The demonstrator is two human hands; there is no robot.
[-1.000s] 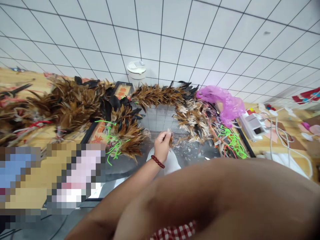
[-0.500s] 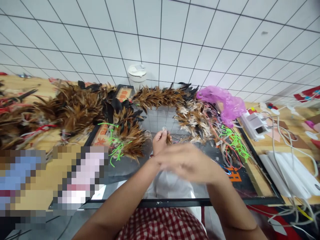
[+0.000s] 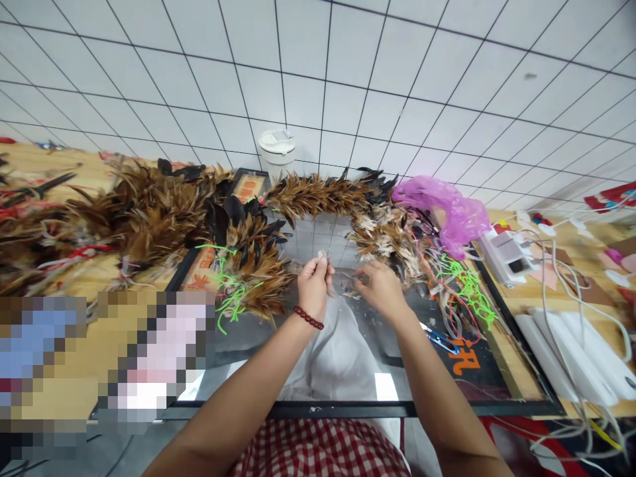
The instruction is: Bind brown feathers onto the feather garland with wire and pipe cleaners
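Note:
My left hand point(image 3: 313, 281), a dark red bead bracelet on its wrist, is closed in a pinch on a small bunch of feathers point(image 3: 322, 254). Pale ends stick out above the thumb. To its right, my right hand point(image 3: 381, 290) has its fingers curled and thumb and fingertips close together. Whatever they hold is too small to make out; a faint line seems to run between the hands. Both are above a dark, glossy, black-framed panel point(image 3: 233, 358). Brown and black feather bundles point(image 3: 256, 275) with green ties lie left of my hands, and pale-brown feathers point(image 3: 382, 238) lie beyond my right hand.
A long feather strip point(image 3: 322, 195) lies across the back, before a white lidded tub point(image 3: 277, 149). Blue-handled scissors point(image 3: 441, 339) lie right of my right forearm. Further right are green ties point(image 3: 470, 291), a purple plastic bag point(image 3: 447, 205), a white power strip point(image 3: 509, 255) and cables.
My right hand, blurred and crossing over my left wrist before, has moved up and away to the right of my left hand. My left hand keeps its pinch at nearly the same place.

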